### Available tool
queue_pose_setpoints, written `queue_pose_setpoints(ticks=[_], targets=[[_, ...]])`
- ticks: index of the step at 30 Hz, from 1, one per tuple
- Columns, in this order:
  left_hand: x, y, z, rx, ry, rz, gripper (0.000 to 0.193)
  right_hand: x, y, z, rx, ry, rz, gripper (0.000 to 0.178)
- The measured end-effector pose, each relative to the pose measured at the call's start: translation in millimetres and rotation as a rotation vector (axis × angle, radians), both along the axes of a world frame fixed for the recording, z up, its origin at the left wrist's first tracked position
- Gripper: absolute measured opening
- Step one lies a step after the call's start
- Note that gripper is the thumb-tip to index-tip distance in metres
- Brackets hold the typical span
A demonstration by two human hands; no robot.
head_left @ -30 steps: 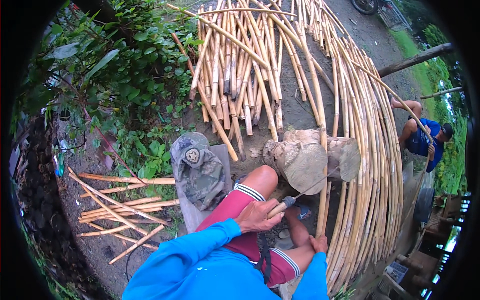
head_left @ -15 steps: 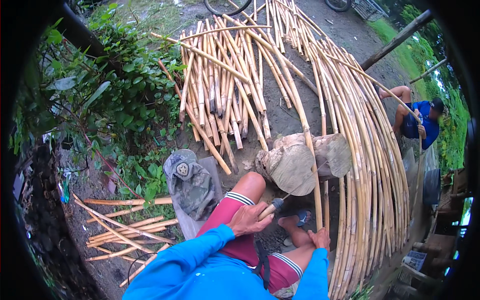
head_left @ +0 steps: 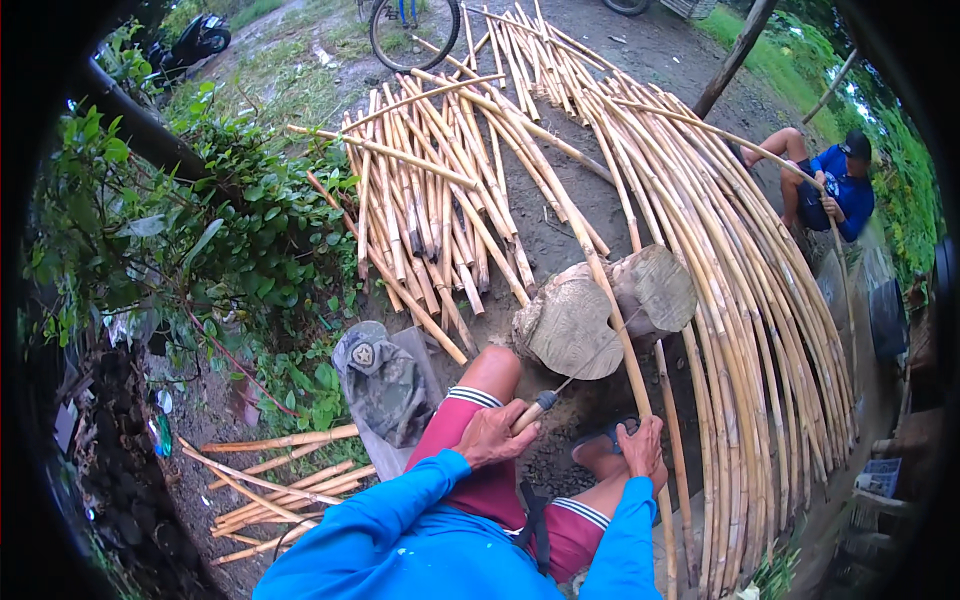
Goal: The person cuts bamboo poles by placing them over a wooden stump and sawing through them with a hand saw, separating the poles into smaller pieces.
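Observation:
My left hand [head_left: 492,434] is closed round the wooden handle of a long, thin-bladed tool [head_left: 535,412], above my left knee. Its narrow blade, seen almost edge-on, slants up and right across the front of a forked log [head_left: 568,335] toward a bamboo pole [head_left: 630,365]. Whether blade and pole touch, I cannot tell. My right hand [head_left: 643,448] grips that pole just on my side of the log. The pole rests over the log between its two cut ends, runs away from me, and its near part passes below my hand.
Long bamboo poles [head_left: 745,330] lie side by side at the right; shorter pieces [head_left: 425,190] are heaped ahead. More sticks [head_left: 290,490] lie at the lower left. A camouflage cap [head_left: 382,378] is beside my left knee. A person [head_left: 840,185] sits far right holding a pole. A bicycle wheel [head_left: 415,30] stands behind.
My view has tilted up, showing more of the bicycle and a parked motorcycle. My right hand sits a little closer to the log. My left hand keeps its hold on the tool.

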State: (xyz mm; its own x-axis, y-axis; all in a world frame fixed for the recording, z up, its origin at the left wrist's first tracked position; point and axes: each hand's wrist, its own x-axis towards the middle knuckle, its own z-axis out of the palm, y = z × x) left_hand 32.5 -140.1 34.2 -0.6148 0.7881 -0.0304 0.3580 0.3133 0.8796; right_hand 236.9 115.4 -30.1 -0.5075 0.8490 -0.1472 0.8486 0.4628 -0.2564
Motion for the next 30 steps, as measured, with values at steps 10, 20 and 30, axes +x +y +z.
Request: queue_pose_setpoints(ticks=[10,20,30], targets=[[8.0,16.7,8.3,0.054,-0.153,0.106,0.026,8.5,1.0,-1.4,0.024,0.1,0.032,0.048],[4.1,7.7,0.8,0.106,-0.164,0.077,0.029,-19.3,4.1,5.3,-0.054,-0.006,-0.052,0.051],[-48.9,45.4,12.4,0.223,-0.241,0.199,0.024,-50.5,4.9,-4.7,-0.029,-0.096,-0.067,0.044]])
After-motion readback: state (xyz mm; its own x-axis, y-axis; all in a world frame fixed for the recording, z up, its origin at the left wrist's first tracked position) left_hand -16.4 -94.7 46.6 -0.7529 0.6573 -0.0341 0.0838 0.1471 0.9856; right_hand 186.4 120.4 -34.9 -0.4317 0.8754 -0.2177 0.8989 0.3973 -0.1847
